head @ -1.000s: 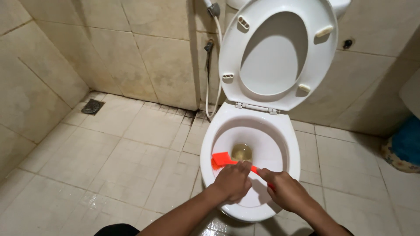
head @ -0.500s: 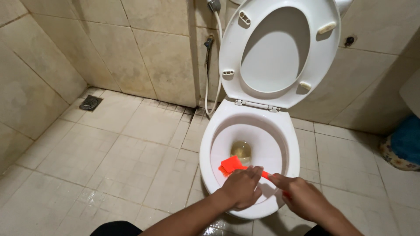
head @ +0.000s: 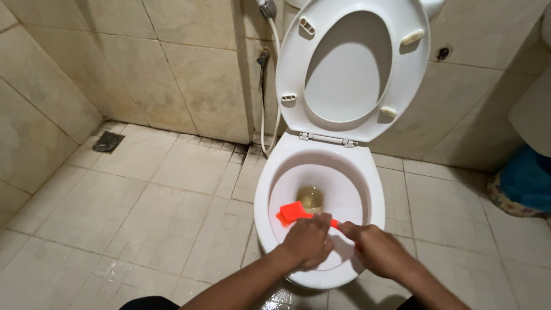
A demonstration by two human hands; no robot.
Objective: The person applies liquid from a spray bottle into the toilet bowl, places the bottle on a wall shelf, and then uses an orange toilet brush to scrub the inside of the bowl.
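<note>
A white toilet bowl [head: 376, 189] stands in front of me with its seat and lid [head: 350, 63] raised against the wall. Both my hands reach over the near rim. My left hand [head: 307, 241] and my right hand [head: 373, 247] are both closed around the handle of an orange-red toilet brush [head: 293, 212]. The flat brush head presses against the left inner wall of the bowl, near the murky water at the drain. Most of the handle is hidden under my fingers.
Beige floor tiles [head: 143, 212] spread to the left, wet near me, with a floor drain [head: 107, 142] in the far corner. A spray hose [head: 270, 86] hangs on the tiled wall beside the toilet. A blue bucket-like object [head: 525, 181] sits at the right edge.
The brush head has shifted within the bowl, rightward then back toward the left wall, my hands sliding along with it. The view has tilted slightly.
</note>
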